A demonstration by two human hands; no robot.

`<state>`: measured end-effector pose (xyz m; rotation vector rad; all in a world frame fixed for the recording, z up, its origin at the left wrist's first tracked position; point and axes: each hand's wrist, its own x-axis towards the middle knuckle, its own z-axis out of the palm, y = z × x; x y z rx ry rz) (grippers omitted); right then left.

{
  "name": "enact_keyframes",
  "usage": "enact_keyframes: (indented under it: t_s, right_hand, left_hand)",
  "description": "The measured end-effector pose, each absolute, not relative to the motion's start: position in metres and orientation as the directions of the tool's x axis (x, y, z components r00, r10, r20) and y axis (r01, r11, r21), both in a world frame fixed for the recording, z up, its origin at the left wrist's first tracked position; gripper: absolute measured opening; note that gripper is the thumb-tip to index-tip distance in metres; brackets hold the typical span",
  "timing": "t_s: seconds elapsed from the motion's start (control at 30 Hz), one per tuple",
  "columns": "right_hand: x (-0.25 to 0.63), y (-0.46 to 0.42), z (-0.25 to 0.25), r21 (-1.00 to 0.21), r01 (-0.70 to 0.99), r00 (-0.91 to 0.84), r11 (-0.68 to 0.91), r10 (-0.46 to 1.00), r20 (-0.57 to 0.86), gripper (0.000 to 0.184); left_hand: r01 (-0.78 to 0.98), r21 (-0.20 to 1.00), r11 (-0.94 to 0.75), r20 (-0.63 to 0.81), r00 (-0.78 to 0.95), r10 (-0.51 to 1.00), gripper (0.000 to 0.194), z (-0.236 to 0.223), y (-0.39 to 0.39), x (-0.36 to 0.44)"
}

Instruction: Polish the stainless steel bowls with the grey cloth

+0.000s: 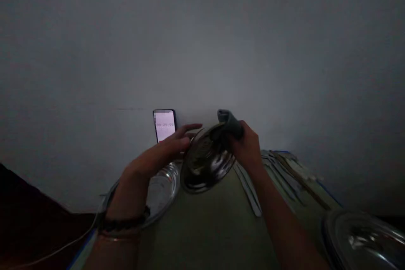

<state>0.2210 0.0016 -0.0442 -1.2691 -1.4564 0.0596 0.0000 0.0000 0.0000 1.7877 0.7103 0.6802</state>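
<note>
- My right hand (248,145) is clamping a cloth (230,125) against the tilted metal dish (205,162), mid-frame.
- My left hand (171,147) is meeting its left rim; I cannot tell whether it is gripping.
- A phone (165,124) is showing behind; utensils (287,173) are lying right.

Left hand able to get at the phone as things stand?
Probably yes: the phone is just past the left hand, with nothing seen blocking. But that hand is at the plate's rim, so it may need to leave that first.
</note>
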Motion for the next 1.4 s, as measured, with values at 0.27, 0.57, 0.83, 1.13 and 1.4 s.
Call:
enact_keyframes:
  t_s: [0.27, 0.57, 0.83, 1.13, 1.4]
  right_hand:
    - [0.219, 0.002, -0.037, -0.514, 0.717, 0.174, 0.472, 0.592, 0.787, 0.015]
    - [0.213, 0.015, -0.056, -0.851, 0.419, 0.385, 0.316, 0.787, 0.482, 0.043]
    - [0.228, 0.016, -0.051, -0.82, 0.47, 0.347, 0.327, 0.786, 0.512, 0.026]
    - [0.219, -0.01, -0.028, -0.29, 0.787, -0.14, 0.544, 0.616, 0.775, 0.01]
    - [0.225, 0.006, -0.05, -0.589, 0.633, 0.176, 0.502, 0.648, 0.741, 0.02]
  left_hand:
    - [0.216, 0.89, -0.4, 0.198, 0.607, 0.769, 0.045, 0.001, -0.001, 0.022]
    - [-0.195, 0.971, -0.137, 0.182, 0.236, 0.954, 0.048, -0.015, 0.014, 0.013]
    - [-0.045, 0.997, -0.07, 0.083, 0.494, 0.866, 0.034, -0.006, 0.004, 0.004]
    - [0.267, 0.933, -0.241, 0.011, 0.649, 0.761, 0.031, -0.001, -0.006, 0.02]
    - [0.268, 0.912, -0.311, 0.067, 0.65, 0.757, 0.036, 0.005, -0.008, 0.021]
